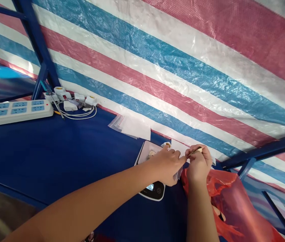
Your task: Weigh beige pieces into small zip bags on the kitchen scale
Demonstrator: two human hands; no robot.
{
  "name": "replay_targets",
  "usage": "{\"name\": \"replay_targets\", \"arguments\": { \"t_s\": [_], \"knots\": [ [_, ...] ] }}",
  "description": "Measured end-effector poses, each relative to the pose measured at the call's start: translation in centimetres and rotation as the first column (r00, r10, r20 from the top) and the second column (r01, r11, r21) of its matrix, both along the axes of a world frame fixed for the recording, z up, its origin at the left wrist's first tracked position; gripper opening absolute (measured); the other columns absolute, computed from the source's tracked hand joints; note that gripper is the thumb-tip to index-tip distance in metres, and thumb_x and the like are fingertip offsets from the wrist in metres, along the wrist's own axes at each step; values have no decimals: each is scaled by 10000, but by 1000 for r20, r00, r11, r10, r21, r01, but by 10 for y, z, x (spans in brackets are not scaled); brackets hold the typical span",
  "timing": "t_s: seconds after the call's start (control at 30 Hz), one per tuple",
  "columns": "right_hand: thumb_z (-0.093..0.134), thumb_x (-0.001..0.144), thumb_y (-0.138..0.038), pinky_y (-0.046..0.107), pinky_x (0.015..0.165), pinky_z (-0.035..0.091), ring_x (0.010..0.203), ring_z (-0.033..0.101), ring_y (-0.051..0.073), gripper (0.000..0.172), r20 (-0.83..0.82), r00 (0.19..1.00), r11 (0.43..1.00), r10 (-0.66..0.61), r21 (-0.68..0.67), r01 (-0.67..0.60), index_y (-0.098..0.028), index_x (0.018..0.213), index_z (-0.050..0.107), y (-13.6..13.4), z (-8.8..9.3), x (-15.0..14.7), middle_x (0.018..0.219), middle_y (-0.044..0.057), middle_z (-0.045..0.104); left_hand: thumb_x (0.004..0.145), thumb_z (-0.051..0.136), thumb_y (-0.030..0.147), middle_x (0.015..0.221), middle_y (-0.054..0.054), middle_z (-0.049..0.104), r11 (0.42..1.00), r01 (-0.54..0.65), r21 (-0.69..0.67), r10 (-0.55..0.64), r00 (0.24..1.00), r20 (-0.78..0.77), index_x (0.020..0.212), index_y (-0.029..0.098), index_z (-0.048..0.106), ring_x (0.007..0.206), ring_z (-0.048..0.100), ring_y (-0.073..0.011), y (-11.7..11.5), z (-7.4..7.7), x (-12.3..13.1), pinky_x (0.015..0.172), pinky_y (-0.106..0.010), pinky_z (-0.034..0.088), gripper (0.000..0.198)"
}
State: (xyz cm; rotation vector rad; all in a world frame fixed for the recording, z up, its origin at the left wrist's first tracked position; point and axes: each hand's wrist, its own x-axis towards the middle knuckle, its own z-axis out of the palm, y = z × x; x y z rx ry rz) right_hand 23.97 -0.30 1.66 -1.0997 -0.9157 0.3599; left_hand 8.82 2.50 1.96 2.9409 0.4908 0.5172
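Note:
My left hand (169, 164) hovers over a small digital scale (145, 152) on the blue table, its fingers pinched on the top of a clear plastic bag (178, 175) that hangs below it. My right hand (199, 161) is closed beside it, gripping a small thin tan piece (197, 151) at its fingertips, right where the two hands meet. The scale's display (150, 187) is lit under my left wrist. A small pale item (152, 153) lies on the scale's pan.
A red plastic bag (233, 208) sits at the right under my right forearm. A stack of small clear bags and paper (132, 127) lies behind the scale. A white power strip (13, 111) and chargers with white cables (77, 106) are at the far left. Striped tarp (182, 67) forms the back wall.

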Motion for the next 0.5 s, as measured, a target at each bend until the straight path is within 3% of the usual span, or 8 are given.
{"name": "replay_targets", "arguments": {
  "t_s": [0.13,0.23,0.37,0.5],
  "knots": [
    [553,638,-124,271,605,393,640,535,137,137,15,1000,987,-12,157,9,-214,738,579,-10,10,-21,683,-34,548,904,628,358,1256,-147,650,982,-23,-189,77,955,285,1370,154,480,1166,633,-307,2,2,-40,1030,-469,474,530],
    [597,746,-89,317,748,455,777,595,167,151,132,989,978,69,186,-93,-221,811,632,-20,8,-52,774,-9,620,898,663,392,1276,-116,651,953,-19,-303,156,886,436,1410,192,438,1208,618,-284,0,4,-72,1085,-474,448,593],
    [625,897,-103,363,856,495,917,635,194,140,321,936,970,141,145,-196,-236,897,665,-33,3,-94,929,21,663,893,672,372,1281,-124,652,953,-17,-304,185,825,534,1421,183,412,1205,621,-278,-5,7,-99,1089,-474,442,617],
    [620,928,-68,416,946,507,963,640,204,180,326,931,934,163,252,-252,-242,931,668,-43,13,-121,932,17,659,882,673,373,1337,-145,641,964,18,-265,127,844,521,1436,186,405,1247,614,-298,-7,8,-108,1093,-484,448,643]
  ]
}}
